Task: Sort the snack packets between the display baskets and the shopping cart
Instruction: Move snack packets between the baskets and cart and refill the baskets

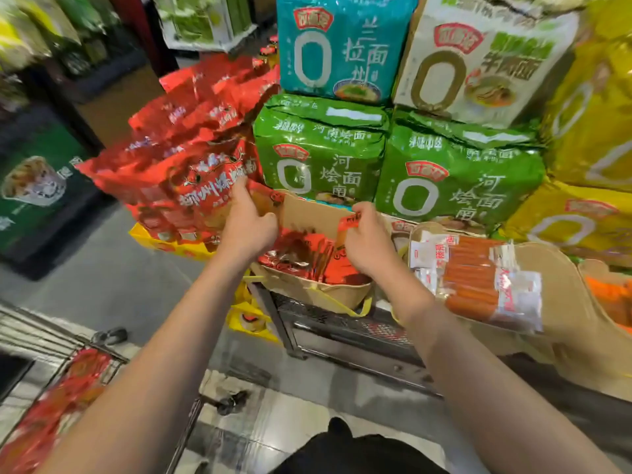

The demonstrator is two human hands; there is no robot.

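Red snack packets (304,254) fill the cardboard display basket (318,292) that sits just under both hands. The right hand (367,244) has its fingers curled over the top edge of one orange-red packet (349,224), pinching it upright above the others in the basket. The left hand (248,224) reaches forward just left of that, its forefinger stretched out and touching a large red noodle bag (205,186) while the other fingers are bent in; it seems to hold nothing, though the far side of the hand is hidden, so I cannot be sure.

Beyond the hands, stacked green noodle bags (321,155) stand right behind the basket, with a teal bag (342,49) and a white bag (478,56) on top of them and yellow bags (588,131) further to the right. Just right of the right hand lies a second cardboard basket (554,295) holding sausage packs (478,282) with clear wrapping and white labels. The pile of big red bags crowds the left hand's far side and leans over the basket's left rim, so that corner is tight.

Below the left forearm, near the person, the wire shopping cart (68,340) shows its rim, with blurred red packets (61,405) lying inside. The baskets rest on a dark metal mesh rack (342,323), and yellow boxes (253,316) sit on the grey floor (119,268) under the left wrist. A dark shoe tip (338,427) shows between the forearms.
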